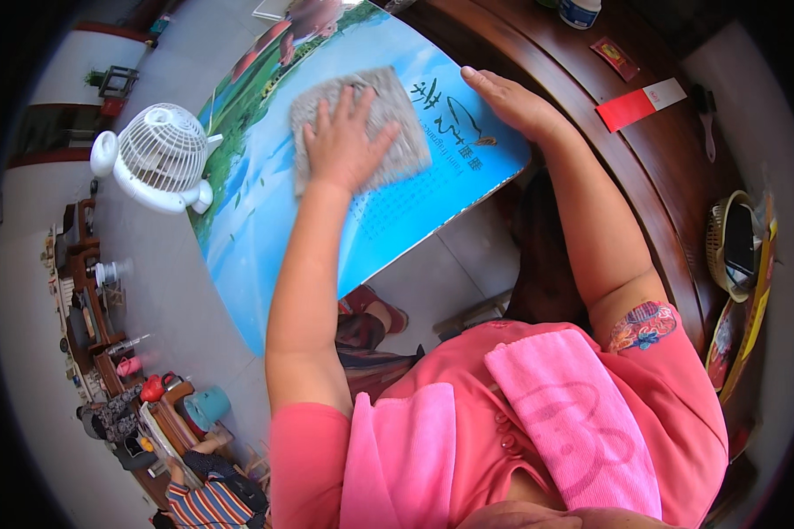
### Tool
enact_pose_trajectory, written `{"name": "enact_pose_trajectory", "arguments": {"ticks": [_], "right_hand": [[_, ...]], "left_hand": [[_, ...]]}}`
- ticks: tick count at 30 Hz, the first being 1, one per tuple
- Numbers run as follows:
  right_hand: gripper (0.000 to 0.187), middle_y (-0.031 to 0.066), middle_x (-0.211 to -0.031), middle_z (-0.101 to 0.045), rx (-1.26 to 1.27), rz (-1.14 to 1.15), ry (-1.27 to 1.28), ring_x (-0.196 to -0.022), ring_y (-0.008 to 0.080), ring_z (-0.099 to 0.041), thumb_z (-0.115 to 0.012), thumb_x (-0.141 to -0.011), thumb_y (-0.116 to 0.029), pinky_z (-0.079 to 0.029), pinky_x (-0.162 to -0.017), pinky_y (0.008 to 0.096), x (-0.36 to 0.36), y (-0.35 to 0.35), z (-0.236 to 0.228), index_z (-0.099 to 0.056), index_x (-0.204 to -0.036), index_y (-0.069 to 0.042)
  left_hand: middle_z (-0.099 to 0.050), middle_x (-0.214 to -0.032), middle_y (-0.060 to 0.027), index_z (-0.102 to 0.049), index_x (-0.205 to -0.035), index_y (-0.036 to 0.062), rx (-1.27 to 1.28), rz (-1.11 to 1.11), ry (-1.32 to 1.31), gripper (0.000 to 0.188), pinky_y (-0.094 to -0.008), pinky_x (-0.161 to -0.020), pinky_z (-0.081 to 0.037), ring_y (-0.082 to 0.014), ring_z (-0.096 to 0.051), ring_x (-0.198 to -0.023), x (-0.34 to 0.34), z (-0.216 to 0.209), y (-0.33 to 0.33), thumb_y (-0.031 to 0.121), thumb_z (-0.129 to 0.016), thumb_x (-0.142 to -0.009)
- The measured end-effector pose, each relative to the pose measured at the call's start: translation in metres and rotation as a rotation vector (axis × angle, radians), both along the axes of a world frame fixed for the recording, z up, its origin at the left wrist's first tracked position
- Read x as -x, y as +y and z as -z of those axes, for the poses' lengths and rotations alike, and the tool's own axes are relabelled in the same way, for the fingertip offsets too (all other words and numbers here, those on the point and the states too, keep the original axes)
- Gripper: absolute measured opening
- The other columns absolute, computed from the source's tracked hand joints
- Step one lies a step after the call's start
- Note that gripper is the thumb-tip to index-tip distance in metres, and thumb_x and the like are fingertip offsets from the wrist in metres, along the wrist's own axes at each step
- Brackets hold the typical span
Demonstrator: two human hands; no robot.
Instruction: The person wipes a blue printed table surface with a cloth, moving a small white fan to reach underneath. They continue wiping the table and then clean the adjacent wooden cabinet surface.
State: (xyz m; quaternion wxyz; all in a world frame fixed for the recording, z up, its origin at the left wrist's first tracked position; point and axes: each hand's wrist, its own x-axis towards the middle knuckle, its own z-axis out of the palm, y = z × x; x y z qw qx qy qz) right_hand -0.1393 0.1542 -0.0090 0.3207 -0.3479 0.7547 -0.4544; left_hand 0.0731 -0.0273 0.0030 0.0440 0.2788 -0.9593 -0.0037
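Note:
My left hand (348, 145) lies flat with its fingers spread on a grey, fluffy cloth (399, 99). Beneath the cloth is a blue board (397, 242) printed with sky, greenery and dark lettering. My right hand (510, 101) is at the board's right edge, fingers stretched out and holding nothing. Whether its palm presses on the edge is hidden. Over my pink shirt hangs a pink towel (582, 423).
A white fan (163, 150) stands beside the board's left edge. To the right, a dark wooden table (582, 97) carries a red and white card (641, 105), a small red packet (615, 58) and a basket (723, 264). At lower left is a person in a striped shirt (216, 507).

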Motion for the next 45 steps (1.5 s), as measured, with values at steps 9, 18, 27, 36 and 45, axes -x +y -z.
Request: {"name": "enact_pose_trajectory", "arguments": {"ticks": [9,18,27,36,45], "right_hand": [[0.081,0.0218,-0.142,-0.054,-0.062,0.042,0.04,-0.132,0.0354,-0.051,-0.038,-0.097,-0.069,-0.036,-0.111,0.0392,-0.002,0.002,0.003,-0.053,-0.142,-0.003],[0.086,0.0225,-0.143,-0.052,-0.059,0.028,0.003,-0.134,0.0359,-0.05,-0.038,-0.095,-0.072,-0.036,-0.112,0.041,-0.006,0.004,-0.002,-0.049,-0.145,-0.003],[0.086,0.0222,-0.144,-0.051,-0.102,-0.038,-0.004,-0.134,0.0346,-0.049,-0.039,-0.095,-0.073,-0.035,-0.113,0.0408,-0.005,0.005,-0.011,-0.048,-0.146,-0.004],[0.086,0.0226,-0.139,-0.055,-0.076,-0.039,0.034,-0.13,0.0356,-0.053,-0.037,-0.094,-0.074,-0.038,-0.11,0.0412,0.0,0.004,-0.001,-0.051,-0.143,-0.004],[0.085,0.0225,-0.14,-0.055,-0.093,0.017,0.084,-0.13,0.0361,-0.053,-0.038,-0.095,-0.073,-0.038,-0.111,0.0408,-0.009,-0.001,-0.004,-0.051,-0.143,-0.005]], "left_hand": [[-0.037,-0.158,-0.011,-0.044,-0.149,0.0232,-0.033,0.049,0.013,0.073,-0.0632,-0.115,-0.019,-0.0418,-0.026,-0.146,-0.117,-0.018,0.093,0.061,-0.057,-0.089],[-0.03,-0.162,-0.0097,-0.038,-0.153,0.0258,-0.006,-0.074,-0.052,0.077,-0.0623,-0.115,-0.019,-0.0406,-0.024,-0.148,-0.146,-0.015,0.056,0.066,-0.053,-0.09],[-0.025,-0.165,-0.0061,-0.034,-0.155,0.0295,-0.004,-0.321,-0.055,0.076,-0.0608,-0.115,-0.02,-0.0395,-0.022,-0.149,-0.088,0.01,-0.111,0.07,-0.044,-0.092],[-0.022,-0.166,-0.0013,-0.031,-0.156,0.034,-0.025,-0.391,-0.034,0.085,-0.0612,-0.115,-0.02,-0.0386,-0.021,-0.15,-0.043,0.025,-0.213,0.08,-0.041,-0.085],[-0.024,-0.165,-0.0037,-0.033,-0.155,0.0314,0.003,-0.372,-0.003,0.083,-0.0612,-0.115,-0.021,-0.0388,-0.025,-0.148,-0.059,0.027,-0.197,0.078,-0.041,-0.087]]}}
